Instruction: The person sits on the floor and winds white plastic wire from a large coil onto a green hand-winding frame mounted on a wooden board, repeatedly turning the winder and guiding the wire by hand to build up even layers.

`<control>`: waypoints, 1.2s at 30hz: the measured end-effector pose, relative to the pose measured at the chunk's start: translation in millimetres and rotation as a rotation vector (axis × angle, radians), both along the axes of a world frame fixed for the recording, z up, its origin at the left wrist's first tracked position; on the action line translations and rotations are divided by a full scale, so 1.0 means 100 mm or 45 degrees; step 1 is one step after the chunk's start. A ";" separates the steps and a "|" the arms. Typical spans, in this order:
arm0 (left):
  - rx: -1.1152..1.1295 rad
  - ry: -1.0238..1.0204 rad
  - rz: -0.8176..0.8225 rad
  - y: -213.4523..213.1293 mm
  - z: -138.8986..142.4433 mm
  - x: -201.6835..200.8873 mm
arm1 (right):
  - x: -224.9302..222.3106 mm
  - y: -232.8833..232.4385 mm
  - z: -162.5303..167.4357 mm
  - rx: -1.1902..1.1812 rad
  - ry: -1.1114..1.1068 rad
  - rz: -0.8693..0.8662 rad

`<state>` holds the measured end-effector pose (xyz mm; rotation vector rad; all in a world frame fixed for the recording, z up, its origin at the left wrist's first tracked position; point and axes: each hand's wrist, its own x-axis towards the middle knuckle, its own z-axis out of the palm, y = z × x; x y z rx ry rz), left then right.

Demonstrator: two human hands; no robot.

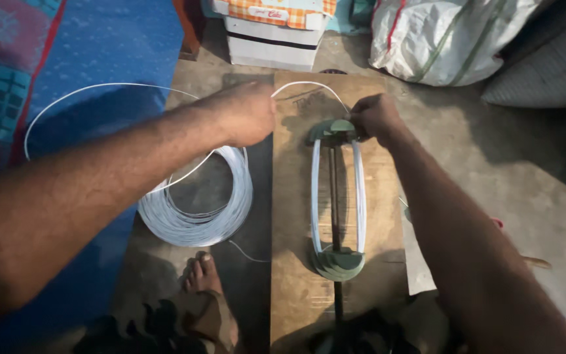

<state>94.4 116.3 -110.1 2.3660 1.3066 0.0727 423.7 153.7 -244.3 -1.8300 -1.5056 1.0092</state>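
While the left hand pinches the thin, springy white wire near the wooden board's far edge, the right hand closes on the green winding frame; light, slippery, best gripped close.

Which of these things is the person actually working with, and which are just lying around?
In use: white wire, wire coil, green winding frame, wooden board, left hand, right hand.

Lying about: white sack, cardboard box, blue cloth.
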 end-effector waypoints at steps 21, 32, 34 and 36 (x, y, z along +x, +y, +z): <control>0.548 0.372 -0.644 -0.43 0.31 -0.03 | -1.15 -3.23 0.20 0.613 -0.668 1.196; 0.413 -0.367 0.004 -0.16 0.02 -0.19 | -0.25 -3.56 0.09 -0.008 -0.564 0.377; 0.311 -0.419 0.111 -0.13 -0.01 -0.20 | -0.09 -3.32 0.18 -0.249 -0.627 0.156; 0.222 -0.416 0.225 -0.11 -0.06 -0.20 | 0.05 -3.01 0.23 -0.488 -0.702 0.000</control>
